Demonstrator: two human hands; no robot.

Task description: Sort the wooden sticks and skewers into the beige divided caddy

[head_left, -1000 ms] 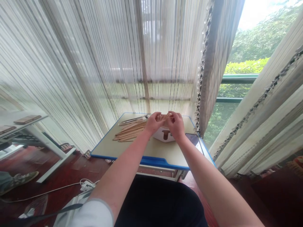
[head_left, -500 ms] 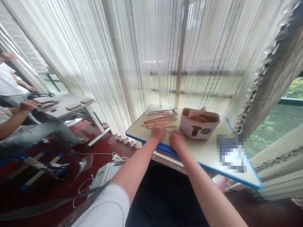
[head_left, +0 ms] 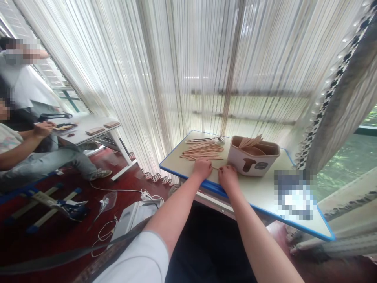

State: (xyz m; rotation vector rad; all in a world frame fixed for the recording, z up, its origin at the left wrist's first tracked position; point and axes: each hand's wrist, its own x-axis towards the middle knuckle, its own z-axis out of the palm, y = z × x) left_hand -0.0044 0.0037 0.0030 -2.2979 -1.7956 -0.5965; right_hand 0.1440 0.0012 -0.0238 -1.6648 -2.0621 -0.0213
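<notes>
Left hand (head_left: 202, 169) and right hand (head_left: 228, 175), slightly apart near the blue edge of one table (head_left: 174, 158), each grip a single thin stick (head_left: 216, 168). Beyond lies a stick pile (head_left: 202, 149), too dense to count; right, one white bin (head_left: 235, 158) holds several sticks (head_left: 251, 142), hiding some tabletop. Left, two flat boxes (head_left: 95, 131) rest on a second table (head_left: 80, 137)

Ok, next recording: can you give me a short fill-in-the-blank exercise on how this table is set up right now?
The table has a ____ edge. The container stands to the ____ of the pile of loose sticks. Between the left hand and the right hand shows a single thin ____.

Missing words: blue; right; stick.
</notes>
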